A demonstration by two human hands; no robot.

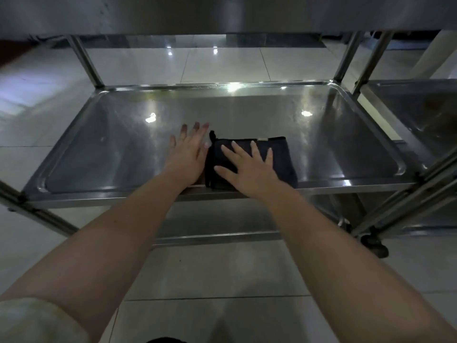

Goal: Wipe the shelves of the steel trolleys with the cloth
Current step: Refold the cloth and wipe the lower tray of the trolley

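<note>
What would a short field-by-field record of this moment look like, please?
surface: steel shelf, rimmed and shiny, one tier above and one below
cloth: dark cloth, folded, lying near the shelf's front edge
right hand: right hand flat on the cloth, fingers spread
left hand: left hand with straight fingers, at the shelf just left of the cloth
neighbour: second trolley on the right
floor: pale tiles

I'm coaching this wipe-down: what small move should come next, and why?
Probably slide the right hand, flat on the folded dark cloth, rightward along the shelf; that side is bare, while the left hand rests on steel beside the cloth.
</note>
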